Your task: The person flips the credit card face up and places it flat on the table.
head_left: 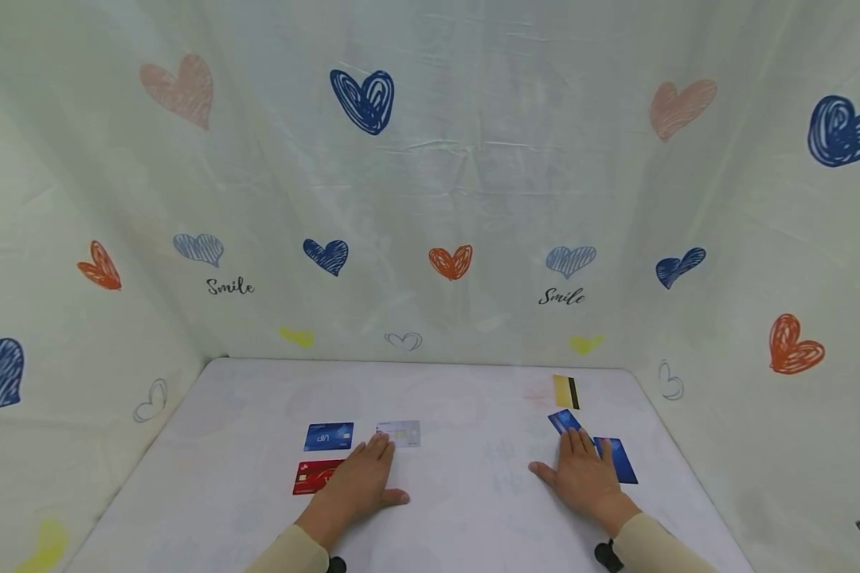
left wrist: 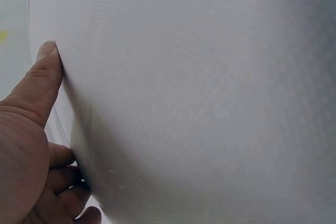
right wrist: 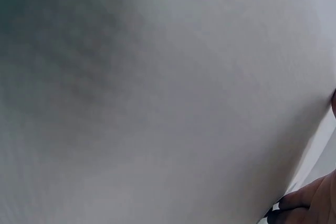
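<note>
My left hand (head_left: 358, 483) lies palm down on the white table with its thumb spread. Its fingertips reach the left edge of a silver card (head_left: 407, 434). Just left of those fingers is a blue card (head_left: 329, 436), and a red card (head_left: 312, 477) is partly covered by the hand. On the right side, my right hand (head_left: 588, 479) rests flat with fingers extended over the lower part of a tilted blue card (head_left: 562, 419). Beside its outer fingers lies a second blue card (head_left: 622, 461). Both wrist views mostly show white cloth, with the left thumb (left wrist: 42, 85) and right fingers (right wrist: 307, 203) at the edges.
Farther back on the right is a yellow card with a black stripe (head_left: 563, 391). A white tabletop (head_left: 466, 493) spans the space between the hands. Pale curtains printed with hearts (head_left: 430, 191) enclose the back and sides.
</note>
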Available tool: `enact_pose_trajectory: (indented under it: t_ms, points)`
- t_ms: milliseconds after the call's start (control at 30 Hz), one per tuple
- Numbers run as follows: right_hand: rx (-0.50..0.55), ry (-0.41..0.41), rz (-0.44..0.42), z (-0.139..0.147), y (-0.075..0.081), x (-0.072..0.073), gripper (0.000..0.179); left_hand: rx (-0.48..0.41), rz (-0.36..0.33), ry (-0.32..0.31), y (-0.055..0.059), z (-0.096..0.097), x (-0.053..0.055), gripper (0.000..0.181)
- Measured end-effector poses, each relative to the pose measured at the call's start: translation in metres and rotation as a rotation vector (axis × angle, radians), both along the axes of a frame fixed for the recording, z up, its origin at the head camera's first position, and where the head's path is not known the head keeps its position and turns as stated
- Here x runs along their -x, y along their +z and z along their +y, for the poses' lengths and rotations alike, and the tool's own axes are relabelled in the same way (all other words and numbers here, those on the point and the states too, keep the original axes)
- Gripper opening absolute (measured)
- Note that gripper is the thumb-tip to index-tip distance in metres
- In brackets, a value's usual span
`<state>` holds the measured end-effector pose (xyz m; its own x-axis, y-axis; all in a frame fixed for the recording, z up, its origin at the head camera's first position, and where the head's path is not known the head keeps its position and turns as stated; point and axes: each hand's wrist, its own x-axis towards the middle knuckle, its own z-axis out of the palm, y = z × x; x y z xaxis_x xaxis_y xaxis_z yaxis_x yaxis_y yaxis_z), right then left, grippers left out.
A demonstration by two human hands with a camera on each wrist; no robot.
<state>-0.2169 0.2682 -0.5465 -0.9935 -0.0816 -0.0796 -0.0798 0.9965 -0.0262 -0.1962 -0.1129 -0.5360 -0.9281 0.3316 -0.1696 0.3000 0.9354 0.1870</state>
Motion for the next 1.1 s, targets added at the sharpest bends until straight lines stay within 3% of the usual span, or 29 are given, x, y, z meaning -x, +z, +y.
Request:
enact_pose_trajectory:
  t_ms: [567,1100]
  points:
    - [0.036,0.070,-0.019,-0.011,-0.006,-0.009,0.083,0.014,0.021,-0.028,0.001,0.000,0.000,0.091]
    - [0.075,0.159,-0.082,-0.047,-0.004,-0.021,0.081,0.032,0.014,-0.026,0.002,0.002,-0.001,0.092]
